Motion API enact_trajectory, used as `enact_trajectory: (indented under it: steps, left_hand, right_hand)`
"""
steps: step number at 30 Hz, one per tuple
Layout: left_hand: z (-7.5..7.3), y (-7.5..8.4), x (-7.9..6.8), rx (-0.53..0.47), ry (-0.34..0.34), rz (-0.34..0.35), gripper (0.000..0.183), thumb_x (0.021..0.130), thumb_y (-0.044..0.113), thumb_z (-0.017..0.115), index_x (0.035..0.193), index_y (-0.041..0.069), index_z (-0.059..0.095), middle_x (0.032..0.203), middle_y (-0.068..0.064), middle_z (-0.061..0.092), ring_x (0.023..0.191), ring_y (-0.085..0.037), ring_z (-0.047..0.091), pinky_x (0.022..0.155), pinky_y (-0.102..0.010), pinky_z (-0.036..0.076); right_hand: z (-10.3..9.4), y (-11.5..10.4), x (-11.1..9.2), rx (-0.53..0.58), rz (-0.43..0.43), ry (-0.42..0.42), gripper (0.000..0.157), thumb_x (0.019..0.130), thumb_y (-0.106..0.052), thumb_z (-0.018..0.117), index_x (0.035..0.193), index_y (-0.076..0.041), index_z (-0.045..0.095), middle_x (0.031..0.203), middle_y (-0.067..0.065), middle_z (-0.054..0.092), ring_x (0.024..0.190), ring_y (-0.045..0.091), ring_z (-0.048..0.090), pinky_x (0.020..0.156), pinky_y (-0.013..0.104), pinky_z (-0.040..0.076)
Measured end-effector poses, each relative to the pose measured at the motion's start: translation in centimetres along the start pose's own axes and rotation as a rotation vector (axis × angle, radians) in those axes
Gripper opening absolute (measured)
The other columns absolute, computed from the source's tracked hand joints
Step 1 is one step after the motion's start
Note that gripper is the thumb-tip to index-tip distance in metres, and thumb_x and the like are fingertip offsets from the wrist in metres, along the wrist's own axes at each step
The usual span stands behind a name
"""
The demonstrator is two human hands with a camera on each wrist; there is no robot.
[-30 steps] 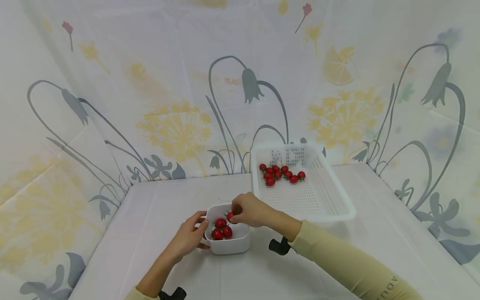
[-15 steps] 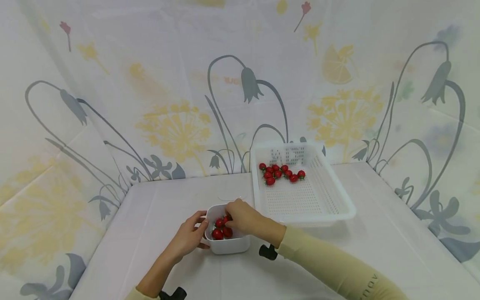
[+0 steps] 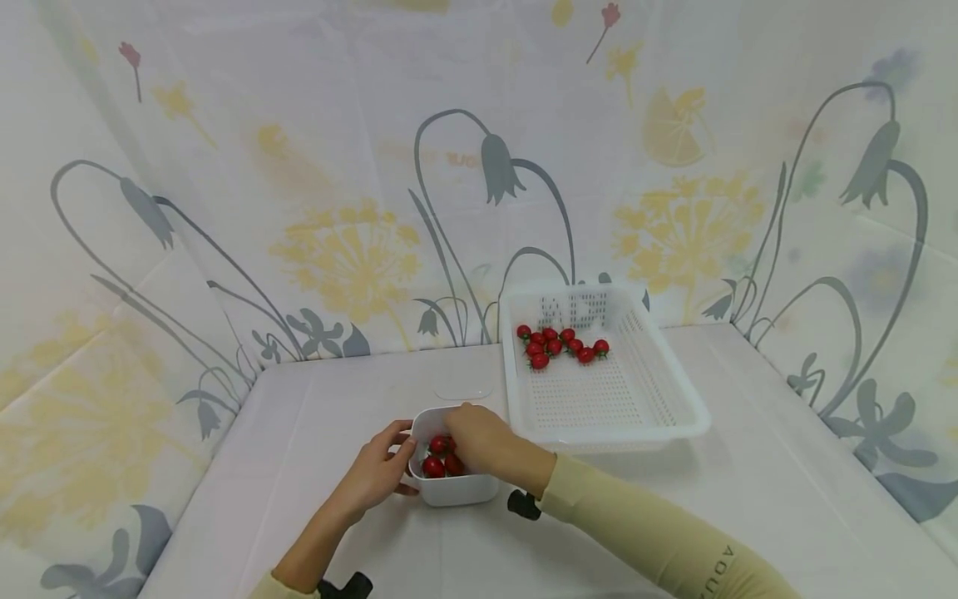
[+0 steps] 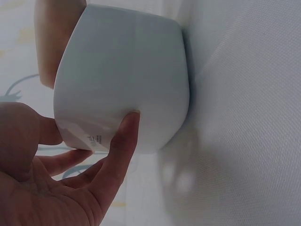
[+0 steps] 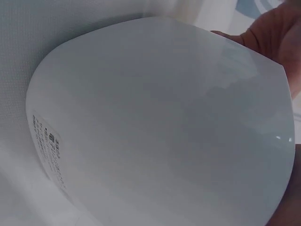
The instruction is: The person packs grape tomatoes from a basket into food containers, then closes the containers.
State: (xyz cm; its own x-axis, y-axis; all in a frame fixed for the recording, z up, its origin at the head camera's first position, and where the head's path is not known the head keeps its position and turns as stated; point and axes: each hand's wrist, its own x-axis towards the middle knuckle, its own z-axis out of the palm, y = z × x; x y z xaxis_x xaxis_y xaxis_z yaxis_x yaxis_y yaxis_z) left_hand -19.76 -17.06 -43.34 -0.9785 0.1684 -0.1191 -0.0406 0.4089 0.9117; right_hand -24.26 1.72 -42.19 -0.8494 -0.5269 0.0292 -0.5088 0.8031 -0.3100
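A small white plastic container (image 3: 458, 494) stands on the table with several red cherry tomatoes (image 3: 433, 467) inside. My left hand (image 3: 377, 467) grips its left side; in the left wrist view the fingers (image 4: 123, 141) lie against the outer wall and the rim. My right hand (image 3: 482, 445) reaches down into the container from the right, beside the tomatoes. Its fingertips are hidden behind the hand and the wall, so whether they hold a tomato does not show. In the right wrist view the container's wall (image 5: 160, 108), with a printed label, covers most of the picture.
Behind and to the right stands a larger white perforated basket (image 3: 677, 391), with several cherry tomatoes (image 3: 554, 347) at its back left. A pale cloth covers the table (image 3: 314, 416). A flower-patterned curtain (image 3: 359, 166) closes off the back and sides.
My right hand, which held a cherry tomato over the container one second ago, has moved down and left into it. The left hand and container have stayed in place.
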Motion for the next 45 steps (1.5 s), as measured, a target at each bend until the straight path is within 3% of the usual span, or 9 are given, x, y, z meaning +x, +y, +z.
enact_trajectory:
  steps: [7,12,17,23,31,39,45]
  left_hand:
    - [0.1,0.1,-0.1,-0.001,0.002,-0.007,0.040,0.107,0.012,0.051,0.146,0.002,0.048,0.139,-0.028,0.054,0.094,-0.032,0.070,0.064,-0.043,0.065]
    - [0.0,0.1,-0.1,0.003,0.002,0.000,0.040,0.108,0.014,0.051,0.146,0.002,0.047,0.139,-0.028,0.054,0.093,-0.030,0.069,0.063,-0.043,0.065]
    - [0.0,0.1,0.0,0.006,0.005,0.000,0.040,0.108,0.014,0.051,0.146,0.003,0.048,0.139,-0.027,0.054,0.093,-0.029,0.069,0.063,-0.043,0.064]
    - [0.0,0.0,0.0,0.013,0.011,-0.003,0.040,0.108,0.015,0.051,0.146,0.004,0.049,0.139,-0.027,0.055,0.094,-0.029,0.069,0.063,-0.044,0.064]
    - [0.1,-0.1,0.1,0.015,0.011,-0.008,0.040,0.108,0.014,0.051,0.146,0.004,0.048,0.139,-0.027,0.055,0.093,-0.029,0.070,0.063,-0.044,0.064]
    - [0.1,-0.1,0.1,0.018,0.012,-0.006,0.040,0.107,0.015,0.051,0.146,0.004,0.049,0.138,-0.026,0.056,0.093,-0.029,0.070,0.062,-0.044,0.064]
    - [0.1,-0.1,0.1,0.021,0.008,-0.007,0.040,0.108,0.015,0.051,0.147,0.004,0.048,0.138,-0.026,0.055,0.092,-0.028,0.070,0.063,-0.043,0.064]
  right_hand:
    - [-0.3,0.0,-0.1,0.034,-0.001,-0.041,0.027,0.091,-0.004,0.074,0.117,-0.010,0.074,0.101,0.005,0.075,0.078,0.014,0.061,0.075,0.028,0.061]
    - [-1.2,-0.2,-0.8,0.056,-0.022,-0.065,0.035,0.088,-0.003,0.077,0.121,-0.013,0.074,0.102,0.004,0.075,0.078,0.015,0.061,0.068,0.025,0.059]
    - [-3.1,-0.2,-1.6,-0.004,-0.026,-0.087,0.028,0.088,-0.005,0.076,0.116,-0.007,0.073,0.099,0.006,0.071,0.084,0.017,0.061,0.074,0.032,0.059]
    - [-5.4,0.0,-2.5,0.044,-0.033,-0.108,0.021,0.090,-0.009,0.076,0.110,-0.004,0.073,0.094,0.003,0.071,0.078,0.014,0.059,0.061,0.026,0.053]
    - [-7.0,1.2,-3.7,0.083,-0.055,-0.092,0.030,0.093,-0.015,0.076,0.120,-0.002,0.071,0.118,0.012,0.071,0.110,0.027,0.065,0.086,0.044,0.061]
    - [-8.8,2.9,-4.6,0.094,-0.078,-0.066,0.027,0.092,-0.013,0.076,0.117,-0.003,0.071,0.116,0.010,0.072,0.101,0.026,0.067,0.083,0.043,0.061]
    - [-10.3,4.2,-5.0,0.104,-0.042,-0.060,0.026,0.092,-0.014,0.076,0.116,-0.006,0.071,0.113,0.007,0.071,0.099,0.024,0.067,0.081,0.040,0.061]
